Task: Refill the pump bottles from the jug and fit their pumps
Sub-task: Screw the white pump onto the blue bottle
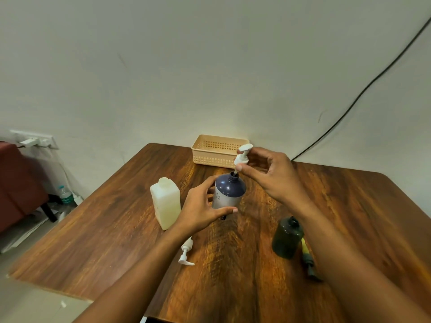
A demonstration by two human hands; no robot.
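A dark blue pump bottle (229, 191) stands upright mid-table, and my left hand (201, 209) wraps around its lower body. Just above its open neck my right hand (268, 176) pinches a white pump (242, 156), whose tube dips into the neck. To the left stands a white translucent jug (166, 202) with no cap on. A second white pump (186, 251) lies flat on the table below my left forearm. At the right a dark green bottle (287, 237) stands upright, with a yellow-and-grey pump (307, 256) lying beside it.
A beige slotted basket (217, 151) sits at the far edge of the wooden table (116, 229), against the wall. A black cable (349, 106) runs down the wall at right. A red seat and a water bottle (65, 194) are on the floor at left.
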